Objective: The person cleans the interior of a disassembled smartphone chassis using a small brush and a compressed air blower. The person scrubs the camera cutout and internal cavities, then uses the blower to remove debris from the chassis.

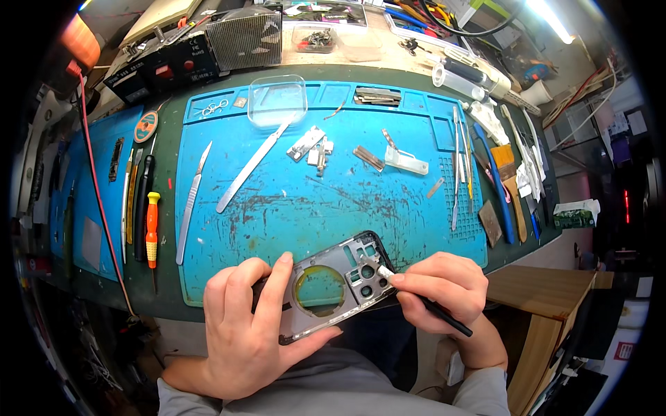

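Note:
My left hand (250, 312) grips a smartphone frame (325, 247) by its lower left end, fingers over the far edge and thumb along the near one. The grey metal frame tilts up to the right, with a large round opening ringed in yellow and several camera holes near its right end. A slim tool with a black handle (442, 314) is pinched in my right hand (447, 291). Its pale, narrow end rests at or just over the camera holes; whether it touches them I cannot tell.
Under the work lies a worn blue silicone repair mat (333, 213). Scalpels (193, 208), small metal phone parts (306, 143) and a clear plastic box (277, 101) lie on it. An orange screwdriver (152, 229) is at left; brushes (507, 166) and syringes (460, 75) are at right.

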A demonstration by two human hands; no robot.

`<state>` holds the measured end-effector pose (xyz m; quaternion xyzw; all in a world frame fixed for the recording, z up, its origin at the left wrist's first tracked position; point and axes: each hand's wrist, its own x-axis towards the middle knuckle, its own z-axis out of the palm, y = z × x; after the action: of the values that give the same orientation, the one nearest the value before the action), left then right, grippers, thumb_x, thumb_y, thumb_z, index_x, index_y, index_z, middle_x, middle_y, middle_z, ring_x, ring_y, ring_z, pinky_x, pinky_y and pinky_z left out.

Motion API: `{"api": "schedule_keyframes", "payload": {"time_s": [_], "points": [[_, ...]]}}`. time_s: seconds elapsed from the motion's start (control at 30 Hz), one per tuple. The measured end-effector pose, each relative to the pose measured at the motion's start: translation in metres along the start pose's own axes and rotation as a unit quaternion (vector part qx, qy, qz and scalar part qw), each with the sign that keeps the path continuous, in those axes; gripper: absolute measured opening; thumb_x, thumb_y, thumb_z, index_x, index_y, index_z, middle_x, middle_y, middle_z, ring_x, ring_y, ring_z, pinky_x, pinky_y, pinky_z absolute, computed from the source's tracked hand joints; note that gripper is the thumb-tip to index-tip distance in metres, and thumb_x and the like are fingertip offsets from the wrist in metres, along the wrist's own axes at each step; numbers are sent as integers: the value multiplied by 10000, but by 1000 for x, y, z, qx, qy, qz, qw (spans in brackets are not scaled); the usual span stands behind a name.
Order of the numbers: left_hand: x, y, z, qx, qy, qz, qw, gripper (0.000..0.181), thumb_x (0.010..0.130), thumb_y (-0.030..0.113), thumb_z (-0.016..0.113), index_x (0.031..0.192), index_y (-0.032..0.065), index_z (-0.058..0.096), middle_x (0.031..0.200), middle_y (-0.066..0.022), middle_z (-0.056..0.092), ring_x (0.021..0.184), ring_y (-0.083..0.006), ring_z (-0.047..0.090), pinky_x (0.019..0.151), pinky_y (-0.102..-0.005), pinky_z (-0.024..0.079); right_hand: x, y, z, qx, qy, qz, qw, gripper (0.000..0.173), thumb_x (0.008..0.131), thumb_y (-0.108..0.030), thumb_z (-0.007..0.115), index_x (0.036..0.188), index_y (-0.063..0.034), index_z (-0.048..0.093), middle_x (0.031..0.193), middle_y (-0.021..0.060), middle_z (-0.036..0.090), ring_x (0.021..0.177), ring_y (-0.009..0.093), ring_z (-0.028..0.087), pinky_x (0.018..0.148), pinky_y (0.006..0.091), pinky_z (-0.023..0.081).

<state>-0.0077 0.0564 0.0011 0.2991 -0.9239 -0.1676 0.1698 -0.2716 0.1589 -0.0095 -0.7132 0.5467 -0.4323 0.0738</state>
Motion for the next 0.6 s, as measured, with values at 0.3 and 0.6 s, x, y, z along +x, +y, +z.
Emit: {"api": "schedule_keyframes", "payload": {"time_s": [0.3,0.6], "points": [[0,2,0,-16,-13,-25,999,1004,615,419,995,1417,-22,579,1239,-151,506,1119,-342,467,956,-470,424,1,2,3,-18,2,-7,1000,444,601,77,838,1021,-58,792,776,19,702,570,152,616,499,259,454],[-1,3,2,-23,-12,-33,999,1010,611,417,997,1423,-8,573,1243,-146,496,1124,-338,461,962,-470,420,3,-2,1,-39,-18,6,999,311,703,37,833,998,-59,803,765,38,701,578,167,640,507,272,482]]}}
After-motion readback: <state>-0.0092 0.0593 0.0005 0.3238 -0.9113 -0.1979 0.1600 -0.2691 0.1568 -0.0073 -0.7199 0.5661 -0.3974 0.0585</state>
